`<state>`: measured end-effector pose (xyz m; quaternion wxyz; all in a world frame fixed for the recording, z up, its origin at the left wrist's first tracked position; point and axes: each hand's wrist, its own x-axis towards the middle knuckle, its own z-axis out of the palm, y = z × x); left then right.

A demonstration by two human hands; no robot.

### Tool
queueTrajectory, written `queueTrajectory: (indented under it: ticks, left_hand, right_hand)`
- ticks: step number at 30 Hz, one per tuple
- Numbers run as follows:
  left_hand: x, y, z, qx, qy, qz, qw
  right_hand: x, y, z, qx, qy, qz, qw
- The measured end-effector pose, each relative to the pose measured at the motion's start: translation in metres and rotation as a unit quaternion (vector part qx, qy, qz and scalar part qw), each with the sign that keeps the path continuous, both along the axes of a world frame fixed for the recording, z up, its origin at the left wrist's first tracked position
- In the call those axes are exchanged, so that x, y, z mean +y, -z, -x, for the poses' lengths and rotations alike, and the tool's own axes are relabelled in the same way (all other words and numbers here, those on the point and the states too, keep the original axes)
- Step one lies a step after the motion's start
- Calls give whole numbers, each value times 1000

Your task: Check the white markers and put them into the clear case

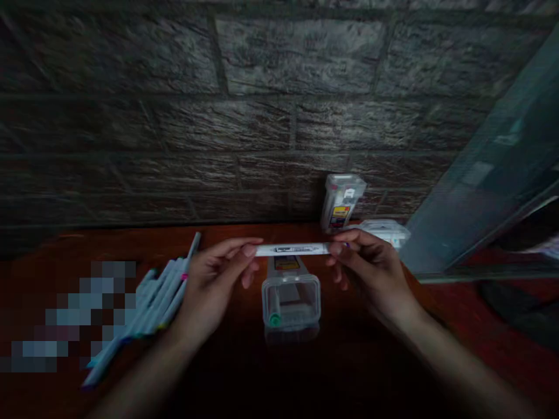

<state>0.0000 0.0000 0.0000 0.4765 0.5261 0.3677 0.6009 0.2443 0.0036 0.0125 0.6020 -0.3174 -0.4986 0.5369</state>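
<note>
A white marker (292, 250) with black print is stretched level between my two hands. My left hand (218, 270) pinches its left end between thumb and fingers. At the other end, where a bit of purple shows, my right hand (375, 267) grips it the same way. Below and behind the marker, a clear plastic case (291, 329) lies on its side with its open mouth toward me. One marker with a green end (275, 320) is inside the case, along its left wall. The case carries a yellow and dark label, partly covered by the held marker.
Several white markers with coloured ends (151, 305) lie in a slanted row on the brown table (236, 372), left of my left hand. A filled clear case (343, 201) stands upright by the block wall (262, 125). Another clear plastic piece (386, 230) lies beside it. A grey post (476, 157) rises at right.
</note>
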Motion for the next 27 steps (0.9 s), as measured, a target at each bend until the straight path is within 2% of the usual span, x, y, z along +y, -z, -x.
queueTrajectory:
  ticks: [8,27]
  left_hand:
    - [-2,-10,-6,-70,-1,18,997]
    - [1,-5,0,-125,32,22,991]
  right_hand:
    - [1,-5,-2,9,-3,-2,1000]
    - [0,-7,-4,54,-43,12,998]
